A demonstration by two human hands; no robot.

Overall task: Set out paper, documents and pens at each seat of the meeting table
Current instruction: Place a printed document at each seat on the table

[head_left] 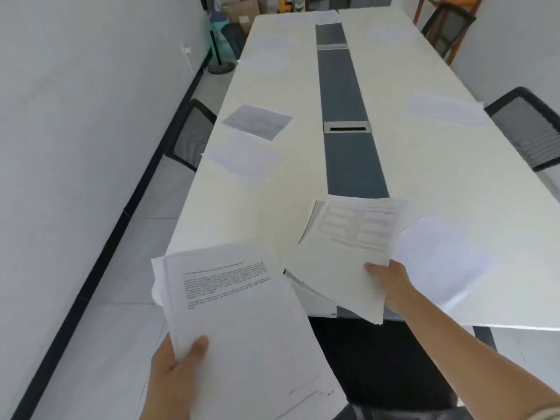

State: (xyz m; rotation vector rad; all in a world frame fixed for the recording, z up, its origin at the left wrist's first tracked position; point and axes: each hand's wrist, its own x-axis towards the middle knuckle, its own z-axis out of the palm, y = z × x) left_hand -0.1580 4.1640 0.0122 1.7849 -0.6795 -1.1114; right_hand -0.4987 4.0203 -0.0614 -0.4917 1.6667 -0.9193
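Two hands grasp paper: the left hand [174, 371] grips a printed stack [239, 325] at lower centre, while the right hand [389, 281] pinches a document [348, 253] over the white table's [272, 189] near end.

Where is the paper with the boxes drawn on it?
In the head view, the white sheet with printed boxes is in the right hand, over the near end of the white meeting table, beside a blank white sheet.

Left hand [175, 371] gripping, thumb on top; right hand [391, 283] extended, pinching.
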